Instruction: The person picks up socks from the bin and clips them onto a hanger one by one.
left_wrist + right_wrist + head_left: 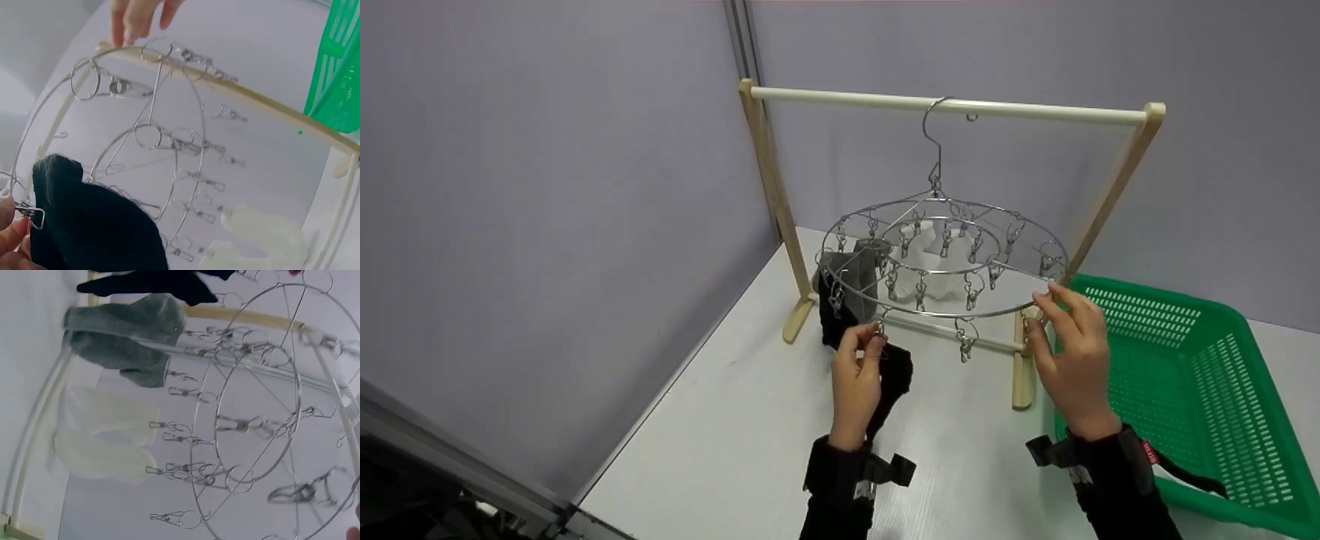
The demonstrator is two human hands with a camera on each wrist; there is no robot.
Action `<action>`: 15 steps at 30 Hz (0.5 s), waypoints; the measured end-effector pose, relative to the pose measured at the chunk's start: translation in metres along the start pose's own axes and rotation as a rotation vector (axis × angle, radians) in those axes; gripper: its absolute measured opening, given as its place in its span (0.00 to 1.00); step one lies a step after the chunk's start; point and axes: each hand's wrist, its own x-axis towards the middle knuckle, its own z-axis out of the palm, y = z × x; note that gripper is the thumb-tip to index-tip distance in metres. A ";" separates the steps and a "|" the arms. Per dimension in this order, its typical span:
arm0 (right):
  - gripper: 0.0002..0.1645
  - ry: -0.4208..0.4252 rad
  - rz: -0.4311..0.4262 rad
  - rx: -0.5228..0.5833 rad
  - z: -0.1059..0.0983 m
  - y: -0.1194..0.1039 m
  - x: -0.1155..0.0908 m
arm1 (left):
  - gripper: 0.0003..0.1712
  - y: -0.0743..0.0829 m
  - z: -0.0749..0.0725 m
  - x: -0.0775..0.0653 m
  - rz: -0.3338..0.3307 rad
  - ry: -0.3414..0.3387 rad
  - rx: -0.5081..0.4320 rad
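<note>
A round metal clip hanger (937,313) hangs by its hook from the rack's white bar. My left hand (856,386) pinches a small metal clip (31,211) at the hanger's near-left side, right beside a black sock (95,219). That sock (895,371) hangs low behind the hand. My right hand (1076,352) is at the rim's right side, fingertips against the wire and the thumb apart below. Another black sock (834,319), grey socks (124,343) and white socks (107,455) hang further round.
A green basket (1222,315) stands to the right, beside the rack's wooden right leg (1024,367). Several bare clips, such as one front clip (966,346), dangle from the rings. A grey wall panel (547,187) rises on the left.
</note>
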 end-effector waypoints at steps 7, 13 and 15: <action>0.18 -0.002 -0.030 -0.058 -0.019 -0.075 0.043 | 0.08 0.023 -0.014 0.009 -0.084 0.056 0.031; 0.09 0.023 -0.024 -0.070 -0.019 -0.086 0.050 | 0.10 -0.006 -0.010 0.007 -0.015 0.096 0.007; 0.08 0.019 -0.030 -0.074 -0.018 -0.084 0.049 | 0.10 -0.017 -0.008 0.005 -0.015 0.118 0.015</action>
